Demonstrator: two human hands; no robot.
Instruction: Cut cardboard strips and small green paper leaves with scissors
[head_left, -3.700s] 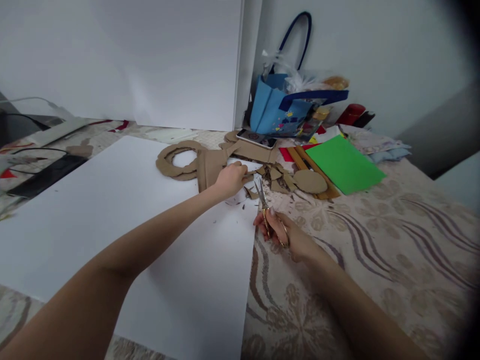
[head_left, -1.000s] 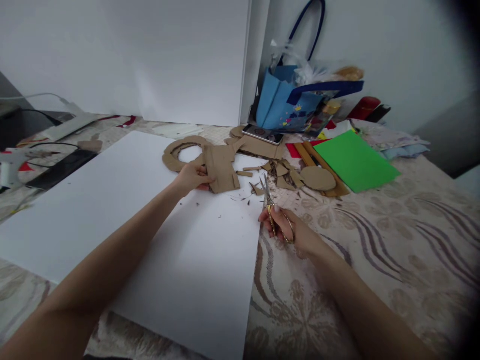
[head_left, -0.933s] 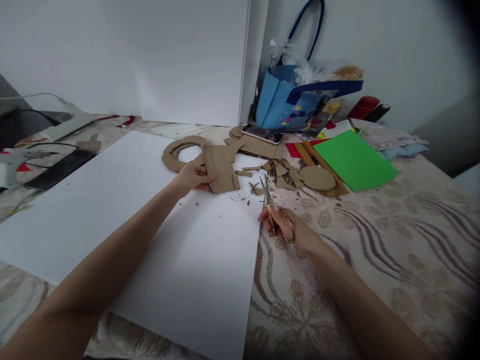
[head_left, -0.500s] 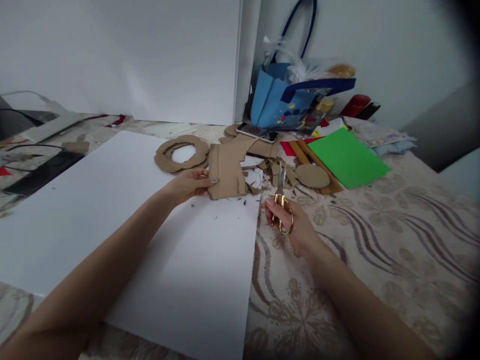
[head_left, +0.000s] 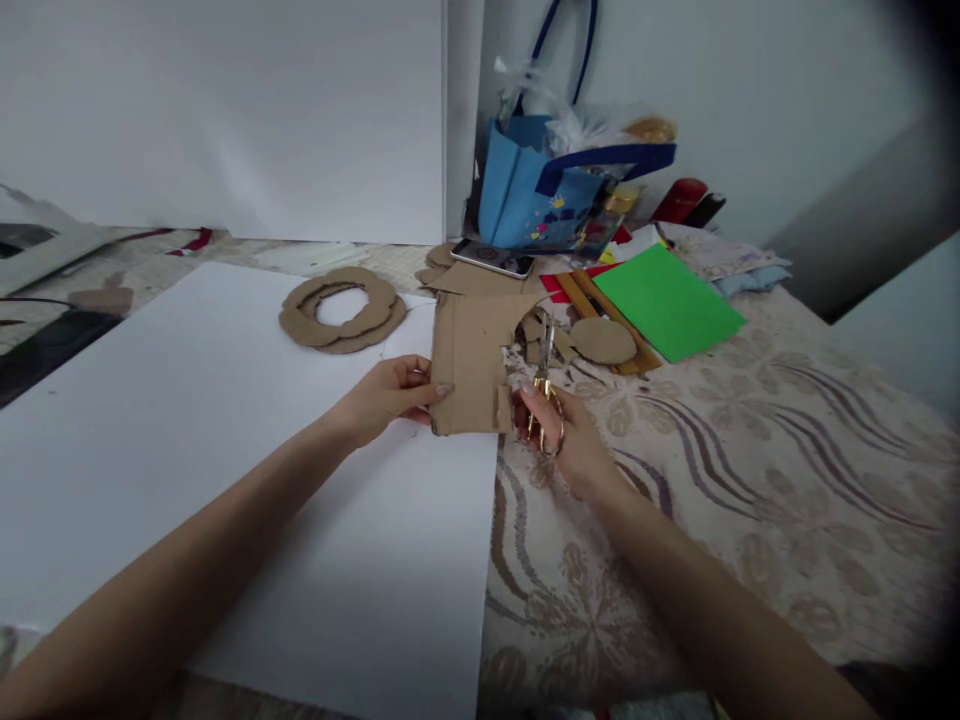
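Note:
My left hand (head_left: 394,395) pinches the left edge of a brown cardboard piece (head_left: 471,350) whose right side is ragged and cut away. My right hand (head_left: 559,425) holds gold-handled scissors (head_left: 546,385), blades pointing away from me, close to the cardboard's lower right edge. Two wavy cardboard rings (head_left: 375,310) lie overlapped on the white sheet (head_left: 405,560), left of the piece. Cardboard scraps (head_left: 534,335) and a rounded cardboard piece (head_left: 603,341) lie to the right, beyond the scissors.
A phone (head_left: 493,258) rests on cardboard at the back, before a blue bag (head_left: 517,190). Green paper (head_left: 670,303) overlaps a wooden strip (head_left: 626,325) at the right. A dark flat object (head_left: 45,340) lies far left on the patterned cloth (head_left: 675,470).
The cardboard in my left hand has come nearer to me and to the scissors in my right hand. The camera view has shifted rightward.

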